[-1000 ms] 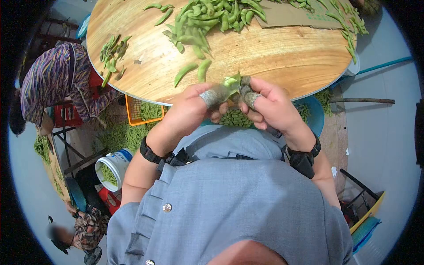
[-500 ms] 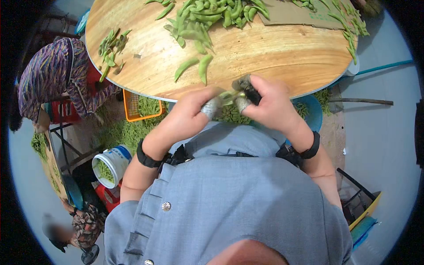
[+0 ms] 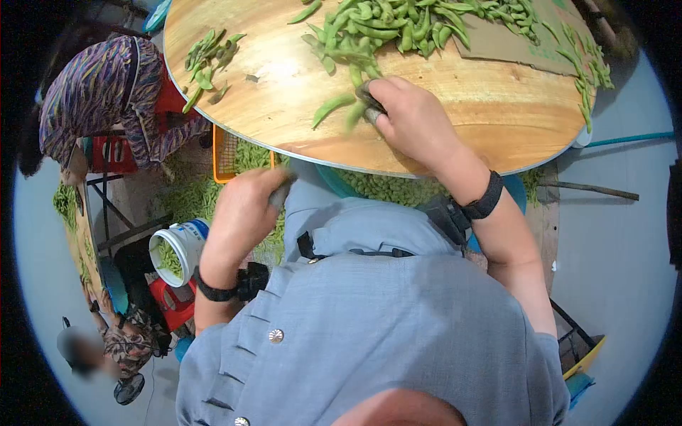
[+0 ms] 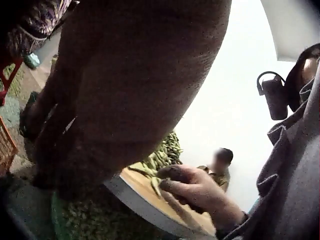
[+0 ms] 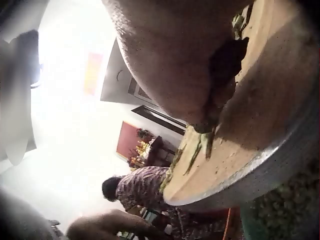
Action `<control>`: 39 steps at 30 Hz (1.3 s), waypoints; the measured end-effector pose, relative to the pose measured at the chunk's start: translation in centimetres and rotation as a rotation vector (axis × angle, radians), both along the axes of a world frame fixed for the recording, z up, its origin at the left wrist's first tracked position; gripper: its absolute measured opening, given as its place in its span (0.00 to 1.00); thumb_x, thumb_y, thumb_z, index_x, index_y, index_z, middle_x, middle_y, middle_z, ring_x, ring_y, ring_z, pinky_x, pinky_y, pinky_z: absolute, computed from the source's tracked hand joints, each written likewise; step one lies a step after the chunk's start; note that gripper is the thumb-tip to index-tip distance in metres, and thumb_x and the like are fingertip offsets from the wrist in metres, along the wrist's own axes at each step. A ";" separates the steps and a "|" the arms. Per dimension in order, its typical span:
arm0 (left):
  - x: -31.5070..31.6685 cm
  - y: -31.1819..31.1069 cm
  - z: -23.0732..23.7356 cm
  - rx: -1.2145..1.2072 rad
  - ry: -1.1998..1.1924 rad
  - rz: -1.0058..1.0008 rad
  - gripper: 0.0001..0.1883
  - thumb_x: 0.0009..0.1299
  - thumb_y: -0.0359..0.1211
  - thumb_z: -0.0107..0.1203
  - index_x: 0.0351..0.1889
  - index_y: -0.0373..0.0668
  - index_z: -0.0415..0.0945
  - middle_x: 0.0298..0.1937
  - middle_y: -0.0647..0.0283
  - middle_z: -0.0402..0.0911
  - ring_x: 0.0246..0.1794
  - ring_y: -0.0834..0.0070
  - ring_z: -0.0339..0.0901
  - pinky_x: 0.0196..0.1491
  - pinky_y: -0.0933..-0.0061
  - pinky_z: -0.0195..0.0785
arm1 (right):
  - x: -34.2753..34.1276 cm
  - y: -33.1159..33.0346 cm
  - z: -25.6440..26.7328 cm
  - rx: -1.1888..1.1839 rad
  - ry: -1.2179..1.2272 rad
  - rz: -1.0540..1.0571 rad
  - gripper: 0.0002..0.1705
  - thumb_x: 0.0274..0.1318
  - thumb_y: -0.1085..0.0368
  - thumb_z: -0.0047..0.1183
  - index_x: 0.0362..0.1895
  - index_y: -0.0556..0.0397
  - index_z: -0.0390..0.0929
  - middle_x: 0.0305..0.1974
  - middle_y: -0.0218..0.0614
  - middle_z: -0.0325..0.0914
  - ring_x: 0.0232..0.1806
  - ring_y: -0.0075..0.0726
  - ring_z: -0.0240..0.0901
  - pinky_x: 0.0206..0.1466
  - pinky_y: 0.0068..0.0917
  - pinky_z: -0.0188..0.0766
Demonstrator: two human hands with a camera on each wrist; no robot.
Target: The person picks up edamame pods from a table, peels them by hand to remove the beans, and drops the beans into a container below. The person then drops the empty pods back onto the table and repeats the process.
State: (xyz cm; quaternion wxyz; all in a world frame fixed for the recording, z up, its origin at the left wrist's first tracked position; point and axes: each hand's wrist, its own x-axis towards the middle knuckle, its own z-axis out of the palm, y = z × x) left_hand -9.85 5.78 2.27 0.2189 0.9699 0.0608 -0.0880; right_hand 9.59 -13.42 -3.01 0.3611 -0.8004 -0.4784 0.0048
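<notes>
Beyond the table's near edge, lower left in the head view, my left hand (image 3: pixel 241 213) hangs with loosely bent fingers and nothing visible in them; silver wrapping shows on a digit. In the left wrist view it is dark and close, with gaps between the fingers. Over the wooden table (image 3: pixel 469 128), my right hand (image 3: pixel 415 124) pinches a green pod (image 3: pixel 353 116), blurred in the head view, between wrapped thumb and fingers. Beside it lies another pod (image 3: pixel 330 108). The pod heap (image 3: pixel 398 25) spreads just beyond the fingertips.
Below the table edge are an orange basket (image 3: pixel 224 153), a tub of shelled beans (image 3: pixel 391 188) and a white bucket (image 3: pixel 186 248) holding green pieces. Cardboard (image 3: pixel 508 46) lies at the back right. Two people are at the left, one in patterned clothes (image 3: pixel 99 92).
My hands were together over the tub around an opened pod. They have parted: the left has moved down and left, the right forward to the pods on the table. The opened pod is out of sight.
</notes>
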 end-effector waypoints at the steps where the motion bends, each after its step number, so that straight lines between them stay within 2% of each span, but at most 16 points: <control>1: 1.1 -0.7 -0.2 0.000 -0.005 0.005 0.13 0.58 0.26 0.51 0.42 0.41 0.77 0.31 0.49 0.76 0.36 0.51 0.76 0.38 0.55 0.69 | 0.2 0.0 0.0 -0.073 0.005 0.013 0.12 0.44 0.71 0.52 0.37 0.56 0.70 0.35 0.47 0.73 0.40 0.55 0.71 0.41 0.44 0.70; 3: 3.7 -2.6 -0.6 -0.419 -0.287 0.227 0.10 0.61 0.27 0.50 0.40 0.38 0.76 0.32 0.47 0.76 0.36 0.49 0.75 0.37 0.55 0.68 | -0.3 -0.6 0.6 -0.062 0.041 0.035 0.11 0.43 0.71 0.52 0.36 0.56 0.70 0.34 0.47 0.72 0.40 0.55 0.71 0.40 0.44 0.70; 7: 7.1 -3.7 -3.7 -0.255 -0.585 0.080 0.08 0.66 0.29 0.49 0.39 0.37 0.76 0.30 0.54 0.78 0.28 0.60 0.75 0.30 0.65 0.66 | -1.4 -3.2 2.8 -0.015 0.103 0.089 0.16 0.44 0.68 0.56 0.41 0.56 0.76 0.32 0.45 0.73 0.35 0.53 0.70 0.38 0.38 0.69; 9: 7.7 -4.5 -1.7 -1.230 0.214 0.313 0.09 0.70 0.32 0.48 0.39 0.38 0.77 0.26 0.64 0.76 0.21 0.78 0.68 0.24 0.77 0.59 | -1.8 -4.1 2.6 0.053 0.042 0.084 0.14 0.46 0.70 0.55 0.40 0.57 0.76 0.31 0.42 0.73 0.32 0.45 0.71 0.37 0.33 0.70; 10: 8.0 -4.3 -1.7 -1.432 0.351 0.363 0.09 0.71 0.34 0.49 0.40 0.40 0.77 0.26 0.71 0.73 0.20 0.88 0.60 0.22 0.85 0.52 | -2.1 -4.3 2.6 0.141 0.177 -0.008 0.11 0.48 0.69 0.54 0.38 0.58 0.74 0.29 0.42 0.72 0.30 0.46 0.72 0.36 0.35 0.70; 12: 8.3 -4.7 -1.9 -1.451 0.270 0.317 0.09 0.71 0.34 0.50 0.40 0.40 0.77 0.25 0.71 0.73 0.19 0.87 0.61 0.22 0.84 0.53 | -2.4 -4.7 1.1 0.320 0.532 -0.176 0.11 0.59 0.64 0.50 0.39 0.59 0.72 0.24 0.34 0.72 0.22 0.31 0.69 0.29 0.28 0.70; 13: 8.2 -4.9 -2.1 -1.471 0.182 0.284 0.08 0.71 0.34 0.51 0.40 0.40 0.77 0.25 0.70 0.73 0.19 0.86 0.62 0.22 0.84 0.54 | -2.3 -5.2 1.4 0.324 0.530 -0.178 0.11 0.59 0.64 0.50 0.39 0.59 0.72 0.24 0.34 0.72 0.22 0.31 0.69 0.29 0.28 0.70; 15: 8.2 -5.5 -2.6 -1.419 0.098 0.286 0.07 0.70 0.33 0.52 0.41 0.39 0.76 0.27 0.71 0.73 0.20 0.87 0.64 0.23 0.84 0.56 | -2.5 -6.3 2.7 0.161 1.402 -0.156 0.12 0.63 0.63 0.45 0.43 0.59 0.71 0.24 0.27 0.69 0.20 0.21 0.66 0.25 0.21 0.68; 21: 8.0 -6.4 -2.9 -1.209 -0.032 0.175 0.10 0.71 0.31 0.51 0.47 0.37 0.74 0.36 0.71 0.77 0.35 0.86 0.71 0.36 0.82 0.65 | -3.7 -6.1 3.0 0.291 1.299 0.000 0.10 0.64 0.67 0.39 0.45 0.58 0.66 0.30 0.30 0.70 0.19 0.17 0.64 0.20 0.17 0.67; 25: 7.9 -6.3 -1.9 -1.263 0.147 0.119 0.11 0.71 0.30 0.50 0.48 0.36 0.74 0.40 0.70 0.79 0.42 0.85 0.72 0.46 0.80 0.67 | -3.7 -6.2 3.7 0.185 1.331 0.011 0.09 0.62 0.70 0.37 0.44 0.57 0.66 0.30 0.30 0.71 0.19 0.17 0.63 0.18 0.17 0.66; 28: 8.0 -6.0 -1.7 -1.243 0.335 0.256 0.11 0.71 0.30 0.50 0.47 0.35 0.75 0.41 0.71 0.79 0.42 0.83 0.73 0.47 0.78 0.68 | -3.3 -6.5 3.5 0.175 1.412 0.037 0.11 0.59 0.72 0.36 0.46 0.57 0.66 0.30 0.29 0.71 0.18 0.17 0.61 0.17 0.16 0.62; 31: 7.6 -6.4 -2.2 -1.258 0.162 0.220 0.11 0.69 0.29 0.51 0.47 0.36 0.75 0.37 0.65 0.80 0.37 0.76 0.77 0.42 0.74 0.69 | -3.1 -6.5 3.7 0.183 1.509 0.064 0.17 0.56 0.73 0.35 0.50 0.55 0.66 0.31 0.29 0.71 0.18 0.16 0.59 0.16 0.15 0.58; 33: 7.4 -6.4 -2.2 -0.689 -0.246 -0.054 0.12 0.66 0.26 0.52 0.46 0.36 0.76 0.33 0.56 0.80 0.34 0.67 0.79 0.38 0.70 0.70 | -3.1 -6.3 4.1 0.191 1.553 0.057 0.20 0.55 0.74 0.35 0.53 0.54 0.65 0.31 0.29 0.71 0.17 0.15 0.58 0.16 0.15 0.56; 34: 7.3 -6.4 -2.3 -0.689 -0.245 -0.054 0.12 0.66 0.26 0.52 0.46 0.36 0.76 0.33 0.56 0.80 0.34 0.67 0.79 0.38 0.70 0.70 | -3.2 -6.1 4.2 0.190 1.558 0.032 0.23 0.54 0.74 0.34 0.56 0.52 0.64 0.31 0.28 0.71 0.16 0.15 0.57 0.16 0.15 0.55; 36: 7.3 -6.4 -2.5 -0.309 -0.414 -0.201 0.12 0.63 0.25 0.52 0.45 0.36 0.76 0.31 0.48 0.77 0.32 0.60 0.78 0.36 0.67 0.70 | -3.5 -5.9 3.7 0.193 1.567 0.003 0.26 0.54 0.74 0.34 0.60 0.50 0.63 0.31 0.28 0.70 0.16 0.15 0.55 0.15 0.14 0.54; 39: 7.3 -5.9 -3.4 -0.462 -0.393 -0.209 0.10 0.65 0.26 0.52 0.43 0.36 0.77 0.31 0.55 0.79 0.29 0.68 0.76 0.32 0.69 0.69 | -3.9 -6.0 2.6 0.252 1.574 0.002 0.27 0.55 0.73 0.34 0.61 0.47 0.63 0.30 0.27 0.69 0.15 0.14 0.53 0.15 0.14 0.51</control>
